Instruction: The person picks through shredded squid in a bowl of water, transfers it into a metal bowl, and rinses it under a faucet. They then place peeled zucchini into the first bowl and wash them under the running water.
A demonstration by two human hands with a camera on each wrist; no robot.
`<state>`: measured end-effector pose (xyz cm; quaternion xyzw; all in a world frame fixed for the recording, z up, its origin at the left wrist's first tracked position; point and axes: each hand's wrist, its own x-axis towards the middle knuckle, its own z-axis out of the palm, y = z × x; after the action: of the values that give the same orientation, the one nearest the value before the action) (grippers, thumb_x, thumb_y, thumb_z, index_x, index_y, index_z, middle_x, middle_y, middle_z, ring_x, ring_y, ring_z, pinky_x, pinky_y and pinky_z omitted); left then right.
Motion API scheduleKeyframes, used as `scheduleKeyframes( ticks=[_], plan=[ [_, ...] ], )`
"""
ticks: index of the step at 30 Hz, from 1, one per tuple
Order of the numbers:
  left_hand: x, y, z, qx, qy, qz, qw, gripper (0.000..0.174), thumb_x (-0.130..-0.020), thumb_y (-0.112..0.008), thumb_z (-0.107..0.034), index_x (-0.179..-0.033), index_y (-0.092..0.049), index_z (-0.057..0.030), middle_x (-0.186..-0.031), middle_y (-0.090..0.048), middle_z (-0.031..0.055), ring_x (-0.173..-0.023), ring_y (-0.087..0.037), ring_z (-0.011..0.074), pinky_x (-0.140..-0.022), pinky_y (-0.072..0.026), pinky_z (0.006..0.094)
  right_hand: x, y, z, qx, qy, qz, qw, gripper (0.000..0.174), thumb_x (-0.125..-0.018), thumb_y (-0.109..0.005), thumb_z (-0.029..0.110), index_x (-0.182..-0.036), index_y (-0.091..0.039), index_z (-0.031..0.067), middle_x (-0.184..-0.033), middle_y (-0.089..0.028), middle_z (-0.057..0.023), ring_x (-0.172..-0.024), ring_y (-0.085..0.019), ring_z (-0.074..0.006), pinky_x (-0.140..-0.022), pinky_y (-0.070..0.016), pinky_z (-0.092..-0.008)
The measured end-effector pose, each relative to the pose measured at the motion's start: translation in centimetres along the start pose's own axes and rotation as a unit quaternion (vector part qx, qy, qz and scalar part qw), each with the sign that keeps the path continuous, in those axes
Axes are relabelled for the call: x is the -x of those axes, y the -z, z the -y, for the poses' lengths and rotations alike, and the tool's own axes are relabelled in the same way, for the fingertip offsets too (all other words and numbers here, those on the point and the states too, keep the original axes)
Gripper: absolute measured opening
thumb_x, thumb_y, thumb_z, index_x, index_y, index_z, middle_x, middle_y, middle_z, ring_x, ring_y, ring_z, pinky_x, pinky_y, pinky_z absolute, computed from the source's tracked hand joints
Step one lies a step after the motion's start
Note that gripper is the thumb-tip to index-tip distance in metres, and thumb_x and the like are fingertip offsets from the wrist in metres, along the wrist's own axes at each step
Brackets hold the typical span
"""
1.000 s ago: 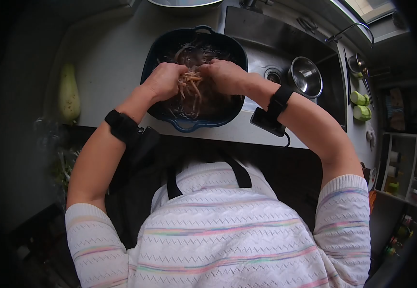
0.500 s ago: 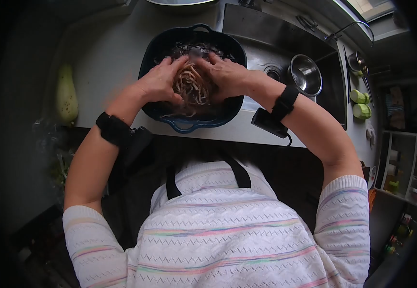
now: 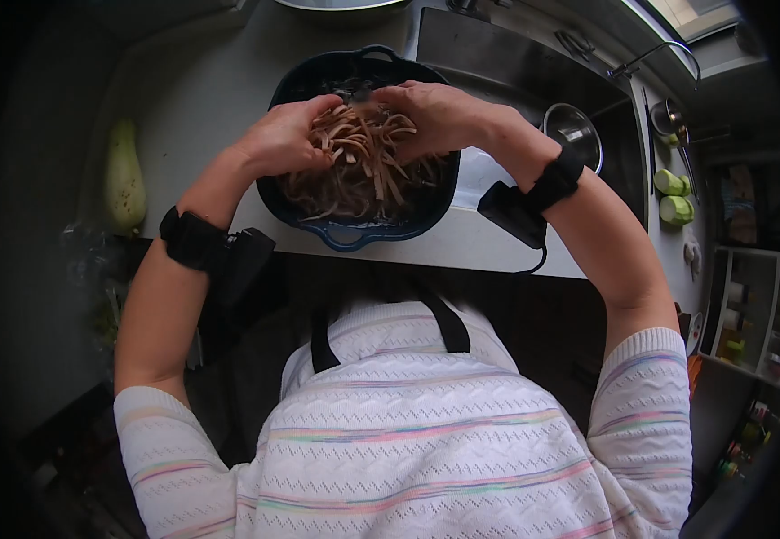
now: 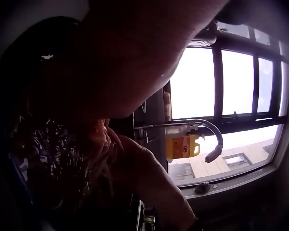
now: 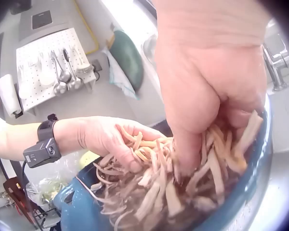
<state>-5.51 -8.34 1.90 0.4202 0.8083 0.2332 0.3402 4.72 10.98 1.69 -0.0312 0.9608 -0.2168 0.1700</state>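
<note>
A dark blue two-handled basin (image 3: pixel 347 238) holds water and many long, pale brown strips (image 3: pixel 363 148). My left hand (image 3: pixel 280 136) grips a bundle of them from the left side, its thumb lying over the strips in the right wrist view. Opposite it, my right hand (image 3: pixel 439 117) curls its fingers into the same heap; its fingertips are hidden among the strips (image 5: pixel 214 168). Between both hands the bundle is raised, with loose ends hanging toward the water. In the left wrist view the left hand (image 4: pixel 125 62) is a dark shape near the camera.
Right of the basin is a steel sink (image 3: pixel 489 54) with a metal bowl (image 3: pixel 573 135) and a faucet (image 3: pixel 669 54). A pale green gourd (image 3: pixel 127 175) lies on the counter at left. Cut green pieces (image 3: pixel 676 210) lie beyond the sink. Another large vessel (image 3: pixel 345 7) stands behind.
Both hands first pinched a bunch, then spread around the heap low in the basin. Now they hold a larger bundle raised, and the wrists have moved farther apart.
</note>
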Motion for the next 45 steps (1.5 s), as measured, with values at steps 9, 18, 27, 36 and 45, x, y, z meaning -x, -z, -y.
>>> scheduleKeyframes(
  ticks=[9, 18, 27, 36, 45],
  plan=[
    [-1.1, -1.8, 0.4, -0.195, -0.027, -0.069, 0.978, 0.096, -0.055, -0.078, -0.031, -0.136, -0.031, -0.0095, -0.133, -0.036, 0.0186, -0.122, -0.037, 0.0339, -0.103, -0.0315, 0.0357, -1.4, -1.9, 0.2, 0.120, -0.024, -0.091, 0.988, 0.073, -0.067, -0.072, 0.032, -0.128, -0.042, 0.0077, -0.120, -0.047, -0.0186, -0.105, -0.051, -0.0354, -0.092, -0.0426, -0.0348],
    [-1.5, -1.3, 0.5, 0.003, 0.023, 0.079, 0.997, 0.113, -0.051, -0.080, -0.043, -0.138, -0.021, -0.0005, -0.133, -0.035, 0.0213, -0.121, -0.040, 0.0320, -0.100, -0.0353, 0.0349, 0.1, -2.1, 1.2, -0.172, -0.083, 0.028, 0.981, 0.053, -0.079, -0.061, 0.035, -0.115, -0.051, -0.0027, -0.107, -0.059, -0.0184, -0.099, -0.058, -0.0301, -0.086, -0.0459, -0.0360],
    [-1.4, -6.1, -3.6, -0.092, 0.133, 0.029, 0.986, 0.126, -0.044, -0.079, -0.056, -0.141, -0.015, -0.0071, -0.135, -0.028, 0.0269, -0.125, -0.031, 0.0403, -0.103, -0.0305, 0.0435, 1.6, -3.8, 0.3, -0.419, 0.020, 0.125, 0.899, 0.042, -0.088, -0.052, 0.030, -0.115, -0.050, -0.0019, -0.106, -0.058, -0.0148, -0.095, -0.056, -0.0233, -0.082, -0.0450, -0.0298],
    [-2.5, -9.0, -7.3, -0.173, 0.237, -0.031, 0.955, 0.101, -0.048, -0.079, -0.038, -0.131, -0.030, -0.0078, -0.129, -0.032, 0.0260, -0.116, -0.037, 0.0476, -0.099, -0.0335, 0.0462, 9.3, 3.3, -7.7, -0.218, 0.102, -0.102, 0.965, 0.030, -0.082, -0.060, 0.012, -0.109, -0.057, -0.0001, -0.105, -0.061, -0.0131, -0.095, -0.061, -0.0209, -0.082, -0.0483, -0.0299],
    [-3.8, -9.9, -5.7, -0.177, 0.188, -0.126, 0.958, 0.056, -0.056, -0.072, -0.009, -0.107, -0.051, -0.0048, -0.103, -0.053, 0.0214, -0.099, -0.053, 0.0379, -0.086, -0.0450, 0.0384, 13.2, 5.4, -19.7, -0.478, 0.000, -0.088, 0.874, 0.030, -0.085, -0.062, 0.021, -0.109, -0.059, 0.0027, -0.100, -0.063, -0.0055, -0.093, -0.060, -0.0126, -0.073, -0.0475, -0.0245]
  ],
)
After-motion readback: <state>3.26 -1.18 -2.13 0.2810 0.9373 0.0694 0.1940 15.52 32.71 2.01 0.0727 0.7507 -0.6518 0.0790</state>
